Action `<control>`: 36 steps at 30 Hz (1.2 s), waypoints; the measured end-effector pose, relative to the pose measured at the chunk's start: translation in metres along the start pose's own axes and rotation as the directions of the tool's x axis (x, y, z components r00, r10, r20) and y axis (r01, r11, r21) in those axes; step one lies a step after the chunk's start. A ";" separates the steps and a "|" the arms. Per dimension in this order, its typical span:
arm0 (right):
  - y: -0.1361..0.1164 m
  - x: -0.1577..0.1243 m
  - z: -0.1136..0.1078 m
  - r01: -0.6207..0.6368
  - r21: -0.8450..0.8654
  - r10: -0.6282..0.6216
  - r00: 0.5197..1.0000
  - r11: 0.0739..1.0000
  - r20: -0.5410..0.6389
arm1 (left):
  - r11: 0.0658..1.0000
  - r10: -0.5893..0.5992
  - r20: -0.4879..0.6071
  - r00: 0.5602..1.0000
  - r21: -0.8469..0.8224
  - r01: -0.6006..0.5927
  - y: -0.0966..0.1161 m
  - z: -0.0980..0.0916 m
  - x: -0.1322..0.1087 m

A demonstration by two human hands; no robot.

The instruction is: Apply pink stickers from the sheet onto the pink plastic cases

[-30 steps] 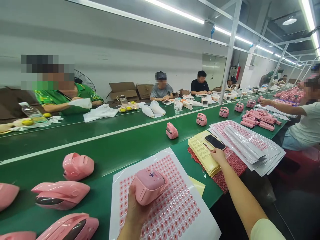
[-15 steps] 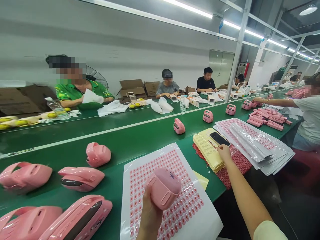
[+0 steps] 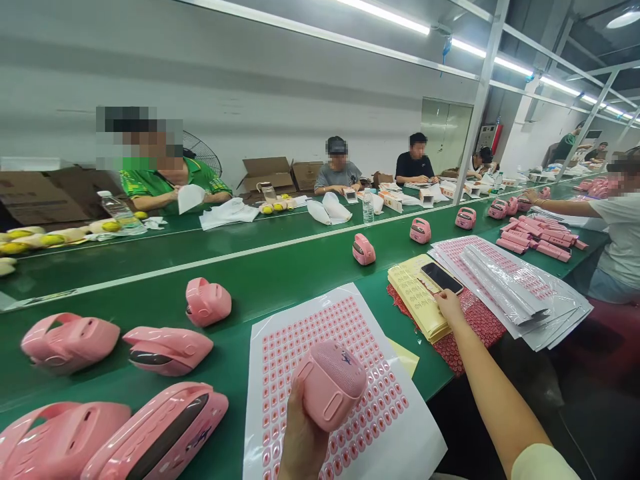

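My left hand (image 3: 304,433) is closed around a pink portable speaker (image 3: 327,387), its mesh face with a small dark print turned up and to the right. Under it lies a white sheet of small pink-and-red stickers (image 3: 285,347). At the stack of yellow label sheets (image 3: 417,293), my right hand (image 3: 450,308) has its fingertips pressed together by the phone's lower edge. What they pinch, if anything, is too small to make out. A black-screened phone (image 3: 442,277) rests on the yellow stack, with red bubble wrap (image 3: 475,327) beneath.
Several more pink speakers (image 3: 170,433) stand on the green belt (image 3: 280,267) at left and further along it. Clear-wrapped sticker sheets (image 3: 520,287) and a pile of pink parts (image 3: 540,237) lie at right. Co-workers sit across the belt; another person (image 3: 625,220) reaches in from the right.
The speakers on the belt have shifted slightly right in view. The speaker in my left hand has tilted, showing more of its mesh face. My right hand stays at the yellow sheets.
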State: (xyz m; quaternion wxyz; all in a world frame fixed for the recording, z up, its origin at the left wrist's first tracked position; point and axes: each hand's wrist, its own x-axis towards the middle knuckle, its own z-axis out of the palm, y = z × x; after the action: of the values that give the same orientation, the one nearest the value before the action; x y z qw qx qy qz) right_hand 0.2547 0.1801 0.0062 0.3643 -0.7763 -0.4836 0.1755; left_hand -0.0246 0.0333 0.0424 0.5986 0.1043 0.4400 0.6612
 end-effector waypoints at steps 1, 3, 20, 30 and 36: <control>0.000 0.000 -0.001 -0.007 0.007 0.007 1.000 1.000 0.001 | 1.000 0.001 0.006 1.000 0.008 -0.001 -0.001 -0.001 0.001; -0.001 0.002 -0.002 -0.019 0.018 0.018 1.000 1.000 0.004 | 1.000 0.003 0.022 1.000 0.027 -0.004 -0.001 -0.002 0.000; -0.051 -0.053 -0.020 -0.066 0.521 -0.062 0.972 0.851 0.225 | 0.994 0.027 0.048 0.999 0.106 -0.032 -0.003 0.002 -0.005; -0.102 -0.168 0.004 0.057 0.709 -0.507 0.740 0.703 0.442 | 0.972 0.144 0.039 0.989 0.181 -0.149 -0.011 0.010 -0.006; -0.105 -0.167 0.006 0.056 0.658 -0.483 0.727 0.751 0.489 | 0.971 0.124 0.036 0.992 0.201 -0.129 -0.010 0.007 -0.008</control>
State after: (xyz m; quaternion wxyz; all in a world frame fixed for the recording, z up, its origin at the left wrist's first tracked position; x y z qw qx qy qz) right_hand 0.1076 0.0639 0.0658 0.4292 -0.4286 -0.6086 0.5116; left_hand -0.0112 0.0285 0.0423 0.5467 0.2004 0.4906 0.6484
